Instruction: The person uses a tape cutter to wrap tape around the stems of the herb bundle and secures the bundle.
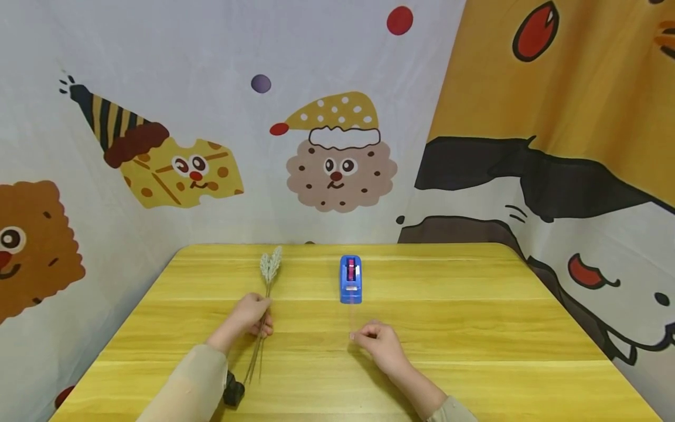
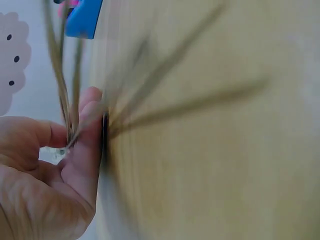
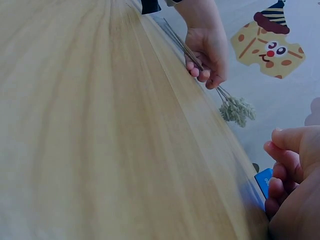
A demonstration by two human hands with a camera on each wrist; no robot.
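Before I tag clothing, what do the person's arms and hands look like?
The left sleeve and right sleeve are light beige, ending above the wrists. The left hand and right hand wear no gloves. Whether the black object by the left sleeve is worn is unclear.

The sprigs [image 1: 270, 268], fluffy pale heads on thin brown stems, are pinched mid-stem by the left hand [image 1: 253, 313], heads beyond it, stem ends spreading nearer. Beyond the right hand [image 1: 382, 347] stands the blue dispenser [image 1: 351, 282]; a faint strip [image 1: 352, 316] runs from it to that hand's fingertips.

Left hand [image 1: 252, 312], right hand [image 1: 384, 350] — fingers [image 3: 283, 155] curled
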